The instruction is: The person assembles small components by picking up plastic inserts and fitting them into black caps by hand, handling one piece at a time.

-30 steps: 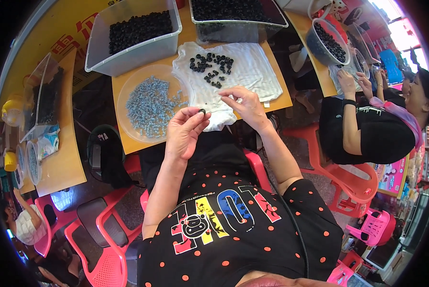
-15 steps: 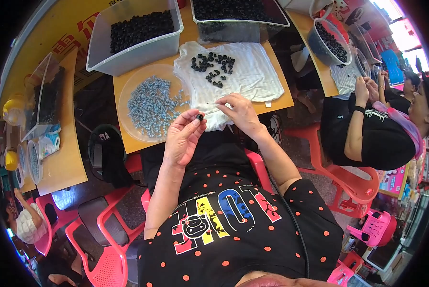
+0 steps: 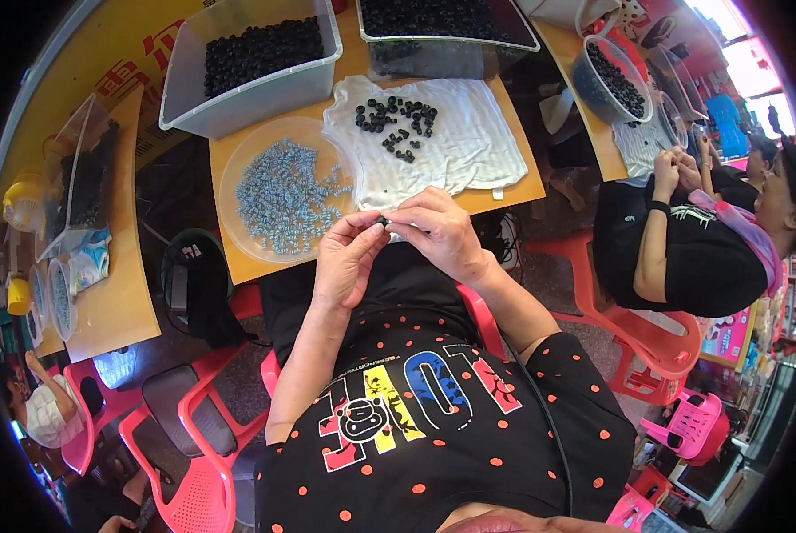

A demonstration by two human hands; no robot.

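Note:
Between the fingertips of my left hand [image 3: 348, 253] is a small round black part [image 3: 382, 220]. My right hand [image 3: 439, 233] meets it there, its thumb and forefinger pinched at the part's right side; whether they hold something of their own is too small to tell. Just beyond my hands lies a white cloth [image 3: 469, 133] with several loose black parts [image 3: 398, 120] on it. To the left of the cloth sits a round, shallow clear tray [image 3: 238, 147] of small blue-grey spring-like pieces [image 3: 278, 195].
Two clear plastic bins [image 3: 238, 115] of black parts stand at the table's [image 3: 522, 182] far side. On the right, a co-worker in black [image 3: 691, 240] sits by a tub of black parts [image 3: 613, 84]. Pink chairs [image 3: 194, 426] stand left; another table [image 3: 118, 293] is beyond.
My right hand has come down and left from above the cloth to the black part. My left hand still holds that part, now slightly farther right.

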